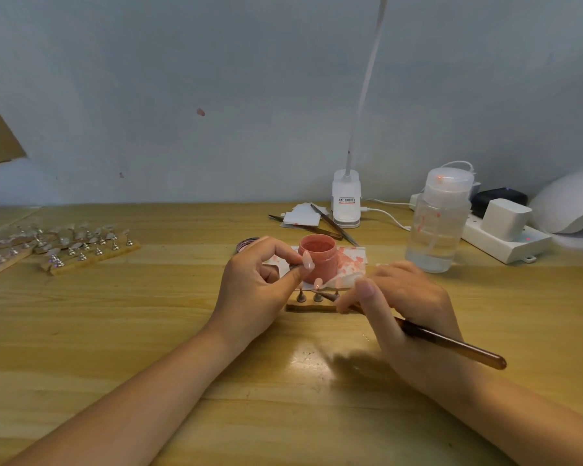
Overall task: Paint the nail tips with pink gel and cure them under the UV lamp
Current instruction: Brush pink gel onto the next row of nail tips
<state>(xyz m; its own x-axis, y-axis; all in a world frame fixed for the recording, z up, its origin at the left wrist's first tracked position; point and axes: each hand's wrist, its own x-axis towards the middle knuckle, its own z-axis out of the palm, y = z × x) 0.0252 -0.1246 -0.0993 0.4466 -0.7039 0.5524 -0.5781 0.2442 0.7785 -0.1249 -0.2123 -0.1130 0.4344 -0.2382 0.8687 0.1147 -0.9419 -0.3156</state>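
Right hand [406, 309] gripping brown brush [451, 343], bristles at a nail tip [318, 281] on the small wooden stand [312, 307]. Left hand [256, 280] pinching 1 pale nail tip [307, 260]. Best kept thin, strokes steady. Behind, open pink gel jar [318, 257]; UV lamp [569, 203] far right, well apart.

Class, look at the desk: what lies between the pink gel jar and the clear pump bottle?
In the head view, a pink-stained paper towel lies between the pink gel jar and the clear pump bottle.

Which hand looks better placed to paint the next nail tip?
The right hand: it already holds the brush, its tip at the stand's nail tip. The left hand pinches another tip.
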